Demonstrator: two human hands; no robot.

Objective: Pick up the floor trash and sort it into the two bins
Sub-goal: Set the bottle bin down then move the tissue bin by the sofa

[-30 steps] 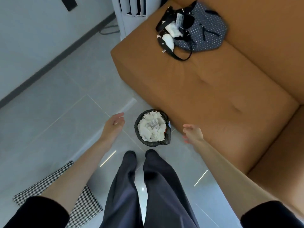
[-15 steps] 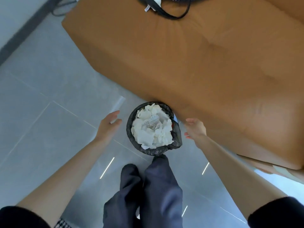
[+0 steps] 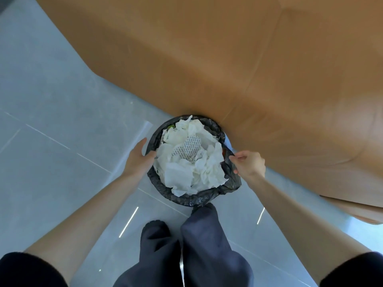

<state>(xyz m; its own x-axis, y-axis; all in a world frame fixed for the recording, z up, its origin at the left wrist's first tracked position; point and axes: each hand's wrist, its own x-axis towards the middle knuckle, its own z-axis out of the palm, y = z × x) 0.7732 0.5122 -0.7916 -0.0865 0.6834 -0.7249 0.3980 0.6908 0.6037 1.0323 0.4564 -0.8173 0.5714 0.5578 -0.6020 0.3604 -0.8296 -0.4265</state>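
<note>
The bin point(image 3: 187, 198), lined with a black bag point(image 3: 230, 179) and heaped with crumpled white paper point(image 3: 182, 175), stands on the grey floor point(image 3: 51, 90) against the front of the brown sofa point(image 3: 207, 59), just ahead of the person's dark trousers point(image 3: 207, 245). The left hand point(image 3: 137, 160) grips the bin's left rim, thumb on the bag's edge and fingers down the outside. The right hand point(image 3: 249, 164) pinches the bag's edge on the right side between thumb and curled fingers.

Bin point(image 3: 184, 198) depths unseen beneath paper point(image 3: 180, 177).
</note>
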